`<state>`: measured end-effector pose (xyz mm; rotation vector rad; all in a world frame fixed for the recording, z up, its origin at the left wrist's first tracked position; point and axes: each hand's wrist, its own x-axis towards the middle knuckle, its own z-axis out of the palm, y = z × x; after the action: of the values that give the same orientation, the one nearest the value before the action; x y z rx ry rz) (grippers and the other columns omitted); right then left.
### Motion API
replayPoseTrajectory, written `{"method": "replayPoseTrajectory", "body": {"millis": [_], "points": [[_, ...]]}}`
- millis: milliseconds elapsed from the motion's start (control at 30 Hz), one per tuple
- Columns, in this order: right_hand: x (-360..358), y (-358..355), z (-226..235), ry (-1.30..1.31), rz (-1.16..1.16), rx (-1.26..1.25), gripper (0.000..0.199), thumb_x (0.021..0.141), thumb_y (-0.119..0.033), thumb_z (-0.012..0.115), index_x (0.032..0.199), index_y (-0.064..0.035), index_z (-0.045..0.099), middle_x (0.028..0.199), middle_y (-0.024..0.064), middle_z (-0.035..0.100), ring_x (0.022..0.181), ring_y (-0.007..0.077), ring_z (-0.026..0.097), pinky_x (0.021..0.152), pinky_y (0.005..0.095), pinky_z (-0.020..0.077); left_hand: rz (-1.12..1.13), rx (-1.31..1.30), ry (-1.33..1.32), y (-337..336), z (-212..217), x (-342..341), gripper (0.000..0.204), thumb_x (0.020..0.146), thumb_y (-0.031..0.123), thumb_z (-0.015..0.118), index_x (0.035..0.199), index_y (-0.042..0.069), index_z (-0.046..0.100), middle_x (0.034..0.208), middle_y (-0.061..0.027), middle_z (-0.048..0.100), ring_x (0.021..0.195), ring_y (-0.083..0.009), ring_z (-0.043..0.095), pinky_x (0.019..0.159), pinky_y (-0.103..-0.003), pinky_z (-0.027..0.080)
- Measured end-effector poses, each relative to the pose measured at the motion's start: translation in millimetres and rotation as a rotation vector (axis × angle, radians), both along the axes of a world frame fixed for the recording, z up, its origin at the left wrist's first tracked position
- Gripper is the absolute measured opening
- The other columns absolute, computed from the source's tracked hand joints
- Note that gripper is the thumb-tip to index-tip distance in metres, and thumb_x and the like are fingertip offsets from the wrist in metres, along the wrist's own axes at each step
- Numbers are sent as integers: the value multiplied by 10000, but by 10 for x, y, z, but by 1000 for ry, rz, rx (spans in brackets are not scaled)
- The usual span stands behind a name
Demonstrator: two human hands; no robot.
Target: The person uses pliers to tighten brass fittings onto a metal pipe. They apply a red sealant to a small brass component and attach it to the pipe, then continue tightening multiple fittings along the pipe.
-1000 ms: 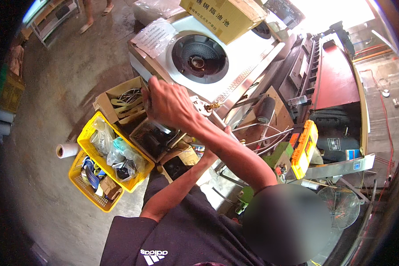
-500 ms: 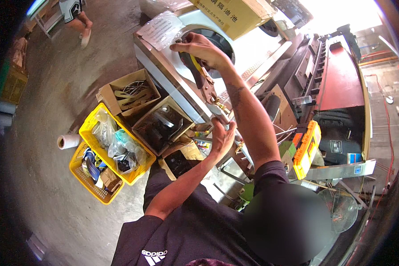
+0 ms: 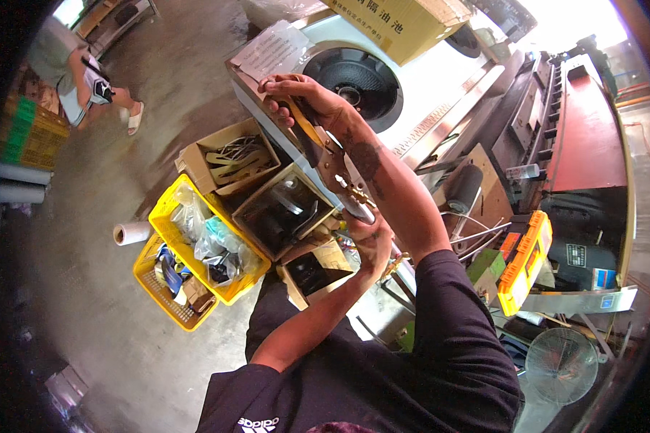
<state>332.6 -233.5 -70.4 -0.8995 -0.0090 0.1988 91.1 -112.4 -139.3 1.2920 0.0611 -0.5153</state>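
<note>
In my right hand [image 3: 303,97], raised near the stove top, are the handles of a large pair of pipe pliers [image 3: 330,169] with yellow-and-dark grips. The tool slants down toward my body. Its metal jaw end reaches small brass fittings [image 3: 359,193] and a silvery metal piece [image 3: 357,210]. Just below the jaws, my left hand [image 3: 372,238] is closed around something at that metal end, mostly hidden by the fingers and my right forearm. Whether the jaws grip the brass is too small to tell.
A white-topped stove [image 3: 430,86] with a round black burner [image 3: 354,83] stands ahead, bearing a cardboard carton [image 3: 404,32]. To the left are open boxes [image 3: 227,155] and yellow crates [image 3: 167,198]. An orange case [image 3: 525,263] and a fan [image 3: 562,366] lie right. A person [image 3: 87,90] is at far left.
The view has shifted, so the scene sits further right and lower. My right hand has tilted over the plier handles. The person at the far left has come further into view.
</note>
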Motion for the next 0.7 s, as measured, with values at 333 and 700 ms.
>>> {"method": "replayPoseTrajectory", "body": {"millis": [333, 700], "points": [[-135, 48, 115, 51, -317, -351, 264, 974, -218, 711, 1112, -13, 616, 879, 61, 649, 707, 122, 631, 631, 275, 541, 30, 126, -288, 45, -100, 93, 374, 941, 144, 629, 1227, -66, 510, 1161, -234, 627, 1142, -392, 621, 999, -442, 474], [-1053, -662, -91, 62, -1024, -126, 214, 992, -124, 663, 1173, -36, 592, 845, 106, 645, 689, 202, 648, 640, 341, 596, -104, -101, 126, 19, 14, 71, 339, 913, 92, 545, 1194, -42, 412, 869, -147, 562, 424, -192, 540, 386, -339, 466]]}}
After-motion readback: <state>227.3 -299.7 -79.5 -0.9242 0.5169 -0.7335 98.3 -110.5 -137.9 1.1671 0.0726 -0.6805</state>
